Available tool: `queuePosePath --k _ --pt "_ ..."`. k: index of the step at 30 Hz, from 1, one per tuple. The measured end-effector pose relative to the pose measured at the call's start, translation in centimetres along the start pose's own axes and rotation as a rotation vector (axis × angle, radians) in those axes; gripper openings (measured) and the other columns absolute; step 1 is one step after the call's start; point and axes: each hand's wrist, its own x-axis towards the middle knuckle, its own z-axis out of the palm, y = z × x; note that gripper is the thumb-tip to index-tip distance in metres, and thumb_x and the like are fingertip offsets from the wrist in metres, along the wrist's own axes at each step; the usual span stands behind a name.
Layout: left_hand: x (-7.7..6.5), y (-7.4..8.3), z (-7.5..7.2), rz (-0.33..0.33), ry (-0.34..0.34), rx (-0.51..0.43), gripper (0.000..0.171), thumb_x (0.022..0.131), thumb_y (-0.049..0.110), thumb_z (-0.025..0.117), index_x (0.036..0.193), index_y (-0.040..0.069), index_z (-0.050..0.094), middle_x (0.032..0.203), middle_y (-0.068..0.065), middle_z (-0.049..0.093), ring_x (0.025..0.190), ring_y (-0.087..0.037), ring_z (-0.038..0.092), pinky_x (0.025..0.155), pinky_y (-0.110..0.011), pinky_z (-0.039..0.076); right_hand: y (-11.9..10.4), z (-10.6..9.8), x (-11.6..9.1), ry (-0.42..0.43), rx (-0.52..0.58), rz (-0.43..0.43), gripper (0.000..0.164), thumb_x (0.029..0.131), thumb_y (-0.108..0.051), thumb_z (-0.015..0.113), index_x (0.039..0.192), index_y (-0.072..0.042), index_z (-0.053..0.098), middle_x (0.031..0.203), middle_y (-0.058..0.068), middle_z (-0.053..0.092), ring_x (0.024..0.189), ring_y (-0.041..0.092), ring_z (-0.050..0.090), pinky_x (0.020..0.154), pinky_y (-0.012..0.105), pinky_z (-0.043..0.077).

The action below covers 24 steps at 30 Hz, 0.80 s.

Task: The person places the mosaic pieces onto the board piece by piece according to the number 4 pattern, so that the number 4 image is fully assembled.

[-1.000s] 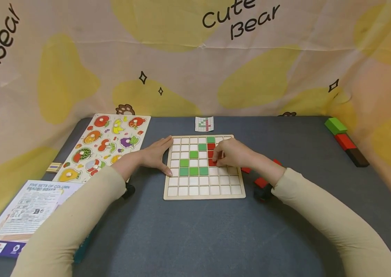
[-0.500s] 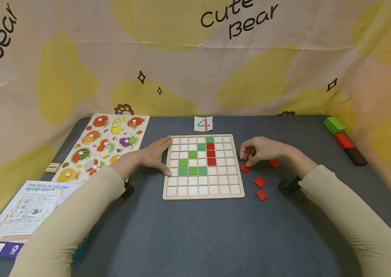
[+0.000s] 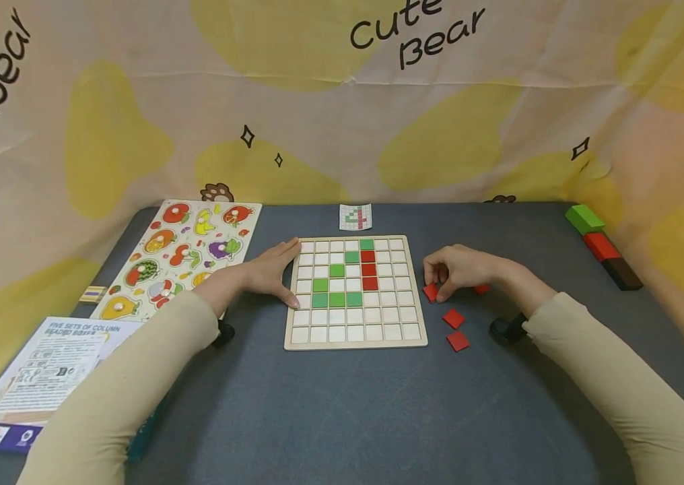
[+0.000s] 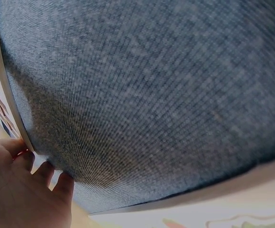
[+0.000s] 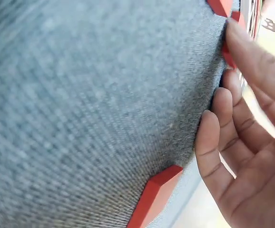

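A wooden grid board (image 3: pixel 355 347) with white squares lies on the dark table, bearing several green tiles (image 3: pixel 337 300) and a column of three red tiles (image 3: pixel 369 269). My left hand (image 3: pixel 266 269) rests spread along the board's left edge, and its fingertips (image 4: pixel 25 154) touch the frame in the left wrist view. Just right of the board, my right hand (image 3: pixel 460 266) pinches a loose red square tile (image 3: pixel 430 292) between thumb and fingers. In the right wrist view part of that tile (image 5: pixel 228 56) shows by the thumb, the rest hidden.
Loose red tiles (image 3: pixel 457 341) lie near the right wrist. A small pattern card (image 3: pixel 356 217) stands behind the board. Fruit puzzle board (image 3: pixel 154 252) and a printed box (image 3: pixel 45 377) are at left. Green, red and dark blocks (image 3: pixel 602 247) line the right edge.
My right hand has left the board and moved right to a loose red tile, where thumb and fingers have closed on it. The left hand has stayed on the board's edge.
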Motion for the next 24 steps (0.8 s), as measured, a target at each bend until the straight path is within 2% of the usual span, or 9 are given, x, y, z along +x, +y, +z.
queuePosePath --k 5,11,15,20,24 --pt "0.0 0.0 0.0 0.002 0.000 0.003 0.125 0.075 0.042 0.084 0.158 -0.001 0.002 0.167 -0.021 -0.006 0.154 -0.045 -0.003 0.125 -0.060 0.008 -0.4 -0.4 0.1 0.075 0.013 0.024 0.016 0.080 -0.015 0.081 0.082 -0.012 0.065 0.081 0.003 0.067 0.073 0.014 0.059 0.067 0.027 0.049" --pt "0.1 -0.1 0.1 0.007 0.006 0.000 0.125 0.075 0.042 0.085 0.158 -0.002 0.002 0.167 -0.021 -0.005 0.154 -0.046 -0.002 0.125 -0.060 0.008 -2.4 0.1 1.2 0.162 0.063 -0.008 0.012 0.084 -0.015 0.079 0.091 -0.013 0.069 0.079 0.003 0.067 0.073 0.016 0.058 0.066 0.025 0.048" --pt "0.1 -0.2 0.1 0.009 0.005 -0.004 0.126 0.074 0.042 0.085 0.158 -0.002 0.002 0.167 -0.021 -0.006 0.154 -0.046 -0.003 0.125 -0.060 0.007 -4.4 1.1 2.4 0.177 0.074 -0.050 0.010 0.085 -0.012 0.077 0.092 -0.013 0.070 0.078 0.003 0.067 0.071 0.015 0.059 0.064 0.024 0.047" --pt "0.1 -0.2 0.1 0.013 0.002 -0.007 0.126 0.075 0.042 0.085 0.158 -0.002 0.001 0.167 -0.021 -0.006 0.154 -0.045 -0.003 0.125 -0.059 0.006 -6.5 2.3 3.6 0.186 0.039 -0.126 0.007 0.085 -0.009 0.075 0.091 -0.010 0.072 0.078 0.001 0.069 0.072 0.011 0.059 0.067 0.024 0.049" --pt "0.2 -0.3 0.2 0.023 0.008 -0.006 0.126 0.075 0.042 0.085 0.158 -0.003 0.002 0.167 -0.023 -0.005 0.154 -0.046 -0.002 0.125 -0.060 0.007 -7.6 3.1 4.3 0.192 0.008 -0.157 0.006 0.084 -0.007 0.075 0.090 -0.010 0.073 0.079 0.001 0.070 0.073 0.009 0.059 0.069 0.023 0.049"
